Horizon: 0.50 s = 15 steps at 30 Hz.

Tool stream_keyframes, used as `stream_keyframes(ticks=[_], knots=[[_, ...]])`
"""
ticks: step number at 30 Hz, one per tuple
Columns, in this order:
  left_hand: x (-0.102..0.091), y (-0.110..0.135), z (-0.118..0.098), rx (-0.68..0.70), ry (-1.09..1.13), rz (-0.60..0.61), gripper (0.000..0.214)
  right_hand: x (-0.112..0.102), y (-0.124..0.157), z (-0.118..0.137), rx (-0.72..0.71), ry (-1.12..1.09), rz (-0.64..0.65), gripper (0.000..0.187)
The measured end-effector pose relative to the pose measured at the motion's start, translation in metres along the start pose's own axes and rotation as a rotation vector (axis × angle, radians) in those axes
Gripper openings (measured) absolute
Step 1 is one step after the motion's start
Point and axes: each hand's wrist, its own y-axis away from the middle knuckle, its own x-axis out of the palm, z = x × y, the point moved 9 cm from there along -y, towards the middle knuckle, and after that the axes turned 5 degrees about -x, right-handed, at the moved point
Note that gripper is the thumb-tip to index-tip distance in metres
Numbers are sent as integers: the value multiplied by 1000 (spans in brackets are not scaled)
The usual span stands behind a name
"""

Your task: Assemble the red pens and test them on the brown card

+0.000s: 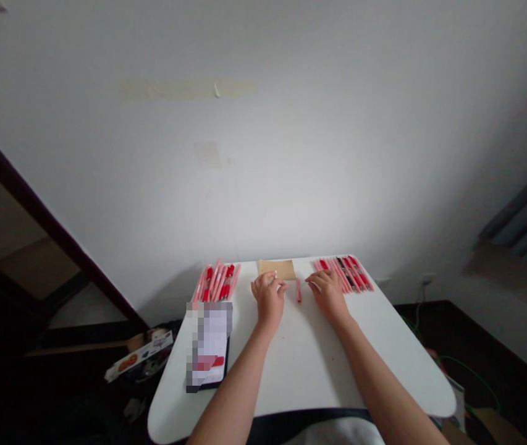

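In the head view, a pen (298, 290) was seen on the table (300, 364), between the left hand (269, 296) and right hand (329, 295). Both hands' fingers were loosely bent; whether anything was gripped could not be told. More pens were laid at left (217, 281) and right (354, 275), and a card (279, 267) was placed behind.

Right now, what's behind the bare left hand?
A flat tan rectangular sheet, then the pale wall. The left hand covers part of the sheet's near edge; anything beneath the hand can't be seen.
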Motion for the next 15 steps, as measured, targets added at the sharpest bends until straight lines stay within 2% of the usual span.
stream_keyframes(ticks=[6, 15], knots=[[1, 0, -1, 45, 0, -15, 8, -4, -1, 10, -12, -50, -16, 21], [0, 2, -5, 61, 10, -5, 8, -1, -3, 24, -70, -81, 26, 17]])
